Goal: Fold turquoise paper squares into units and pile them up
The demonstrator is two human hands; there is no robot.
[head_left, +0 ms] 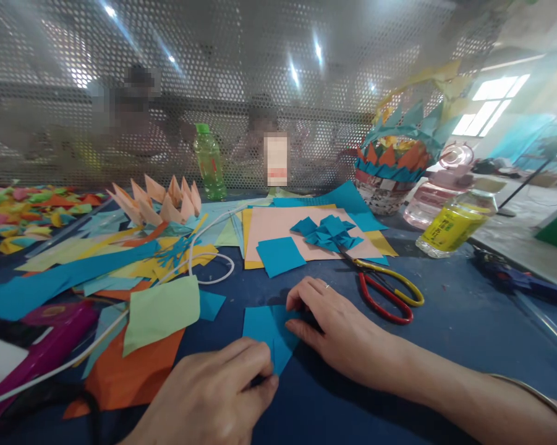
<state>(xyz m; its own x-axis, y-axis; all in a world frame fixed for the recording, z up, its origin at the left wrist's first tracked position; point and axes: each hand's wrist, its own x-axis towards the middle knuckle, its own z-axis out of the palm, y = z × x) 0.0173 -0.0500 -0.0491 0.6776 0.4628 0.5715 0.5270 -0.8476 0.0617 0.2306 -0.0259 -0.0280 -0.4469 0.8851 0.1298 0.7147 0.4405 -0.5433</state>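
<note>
A folded blue paper piece lies on the dark blue table in front of me. My left hand pinches its lower corner, fingers closed on the paper. My right hand rests on the paper's right side, fingers curled and pressing down along the edge. Just beyond lie a blue paper square and a pile of folded blue pieces on a pink sheet.
Red and yellow scissors lie right of my right hand. Loose coloured paper sheets, a white cable, a pink tool, folded orange shapes, bottles, a yellow jar and a paper basket surround the work area. People sit behind a perforated screen.
</note>
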